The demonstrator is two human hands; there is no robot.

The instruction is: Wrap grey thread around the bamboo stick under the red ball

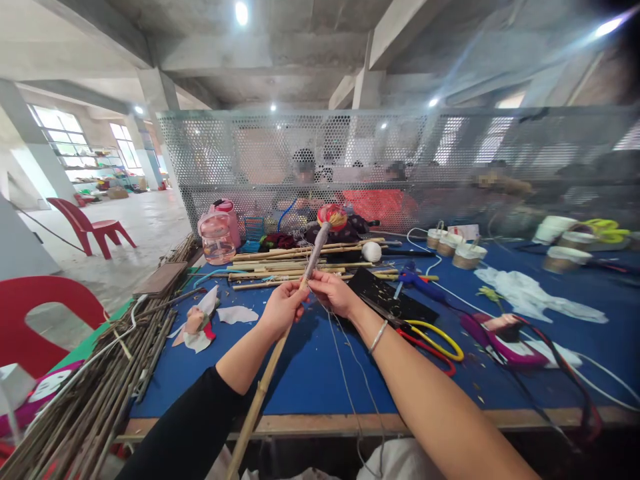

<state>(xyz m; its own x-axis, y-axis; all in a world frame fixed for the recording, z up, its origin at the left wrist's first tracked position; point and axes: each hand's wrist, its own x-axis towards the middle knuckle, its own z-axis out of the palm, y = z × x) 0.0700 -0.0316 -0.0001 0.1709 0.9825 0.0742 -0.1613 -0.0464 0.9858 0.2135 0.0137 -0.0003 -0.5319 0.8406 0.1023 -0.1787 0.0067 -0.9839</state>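
Observation:
A bamboo stick point(265, 383) slants up and away from my lap. Grey wrapping point(320, 247) covers its upper part, and a red and yellow ball point(332, 216) shows at the top end. My left hand point(284, 308) is closed around the stick just below the wrapping. Beside it, my right hand point(334, 293) pinches at the lower end of the wrapping, thumb and fingertips together. Thin grey thread point(345, 363) hangs from there in two strands towards my lap; the fingers partly hide where it meets the stick.
Scissors point(433, 339) with red and yellow handles lie right of my hands by black cloth point(395, 297). Behind are bamboo sticks point(270, 267), a white ball point(371, 251) and a pink bottle point(217, 233). Brown twigs point(107, 387) line the left edge. A perforated metal screen point(280, 147) stands behind the table.

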